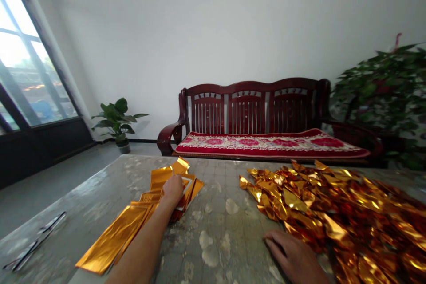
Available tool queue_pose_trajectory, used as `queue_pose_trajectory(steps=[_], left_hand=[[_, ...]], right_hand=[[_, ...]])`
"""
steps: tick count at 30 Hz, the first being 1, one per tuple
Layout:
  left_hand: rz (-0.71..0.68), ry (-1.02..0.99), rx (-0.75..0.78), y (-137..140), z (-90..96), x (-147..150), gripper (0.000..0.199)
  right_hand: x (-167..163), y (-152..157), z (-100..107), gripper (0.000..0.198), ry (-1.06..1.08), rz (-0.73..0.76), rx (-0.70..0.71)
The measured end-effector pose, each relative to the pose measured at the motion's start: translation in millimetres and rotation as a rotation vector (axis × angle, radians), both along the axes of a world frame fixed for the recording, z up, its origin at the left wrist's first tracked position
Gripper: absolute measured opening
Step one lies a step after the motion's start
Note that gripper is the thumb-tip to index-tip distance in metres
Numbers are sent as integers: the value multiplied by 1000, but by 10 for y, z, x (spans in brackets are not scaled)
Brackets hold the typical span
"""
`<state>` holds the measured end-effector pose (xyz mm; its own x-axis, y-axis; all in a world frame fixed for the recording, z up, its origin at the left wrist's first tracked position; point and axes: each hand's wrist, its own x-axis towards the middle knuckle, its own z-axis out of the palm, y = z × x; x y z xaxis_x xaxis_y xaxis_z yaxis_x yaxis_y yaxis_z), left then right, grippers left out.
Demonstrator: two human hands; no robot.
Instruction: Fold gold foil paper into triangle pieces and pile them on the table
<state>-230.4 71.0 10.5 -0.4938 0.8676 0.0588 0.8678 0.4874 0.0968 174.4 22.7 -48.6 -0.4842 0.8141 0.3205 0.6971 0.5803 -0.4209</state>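
My left hand reaches over a spread of flat gold foil paper sheets on the left part of the table. Its fingers are curled down on one of the sheets, with the tips mostly hidden behind the hand. My right hand rests low over the table at the lower right, with a gap between thumb and fingers and nothing visible in it. Just beyond and beside it lies a large heap of folded gold foil pieces, shiny and crumpled in outline.
The table has a grey floral cover. Scissors, or a similar slim metal tool, lie near its left edge. Behind the table stands a dark red wooden bench with a red patterned cushion. Potted plants stand at both sides.
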Motion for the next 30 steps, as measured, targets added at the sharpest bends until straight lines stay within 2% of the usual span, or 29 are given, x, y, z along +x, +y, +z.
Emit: queue_pose_trajectory(steps=[5,12,17,21,30], left_hand=[[-1,29,-48,36,-19,41,32],[-47,32,-76,34,-12,-22,33],[-41,20,-47,-38,-2,-65,28],[-21,15,-3,-82,28,-60,32],[48,-22,-93,90,103,-57,31]], right_hand=[[-4,-2,-1,30,2,-1,-15],[-3,-19,12,32,-3,0,-37],[-5,-16,4,31,-1,-4,-46],[-18,-12,13,31,-8,-8,-51],[-20,-19,48,32,-22,2,-57]])
